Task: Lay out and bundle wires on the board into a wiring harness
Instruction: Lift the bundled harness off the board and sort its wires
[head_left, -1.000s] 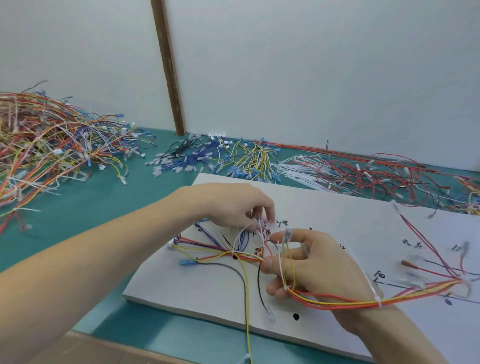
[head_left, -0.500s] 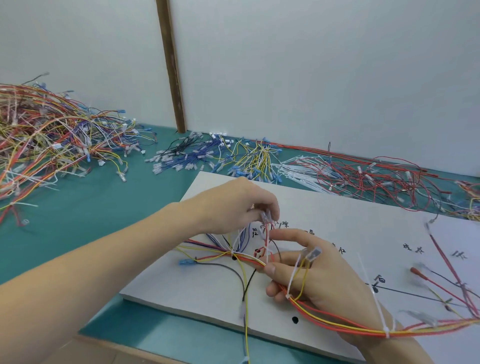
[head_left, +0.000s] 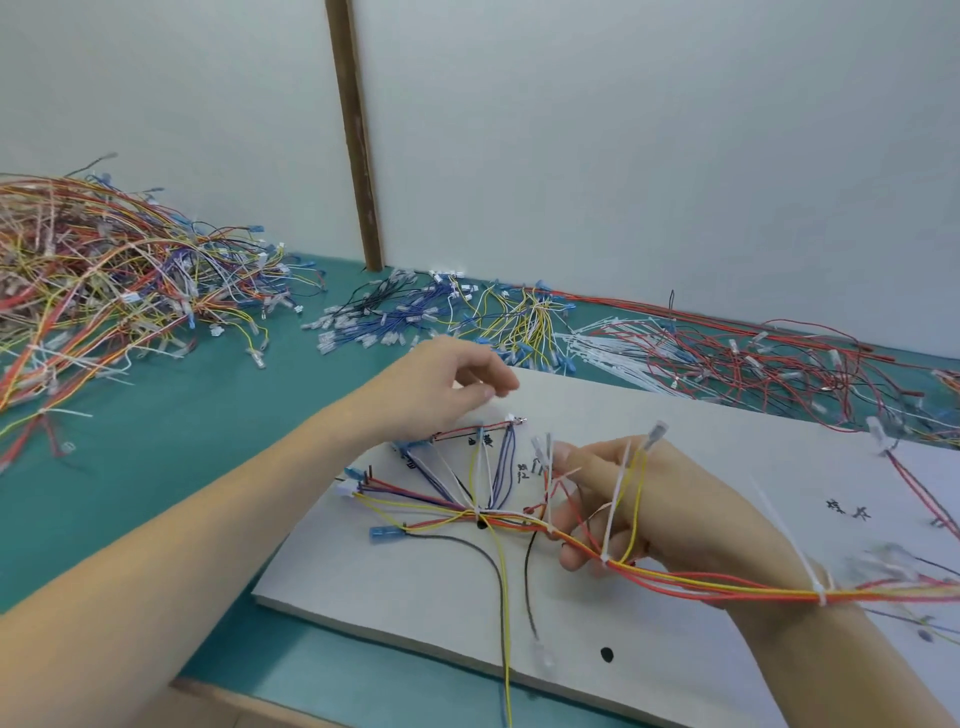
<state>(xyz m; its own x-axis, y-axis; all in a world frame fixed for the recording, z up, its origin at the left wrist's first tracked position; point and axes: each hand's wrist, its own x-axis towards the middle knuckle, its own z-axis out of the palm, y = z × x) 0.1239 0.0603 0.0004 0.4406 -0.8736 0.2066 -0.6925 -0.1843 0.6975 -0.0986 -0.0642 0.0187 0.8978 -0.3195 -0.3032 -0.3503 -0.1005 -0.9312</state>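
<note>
wiring assembly workshop: teal bench (head_left: 156, 457) heaped with sorted wire piles (head_left: 104, 291), marked layout board (head_left: 727, 467).

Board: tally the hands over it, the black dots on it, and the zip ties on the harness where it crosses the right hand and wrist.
Hands: 2 (left hand, right hand)
Black dots on the board: 2
Zip ties on that stretch of harness: 2
Total: 6
</note>
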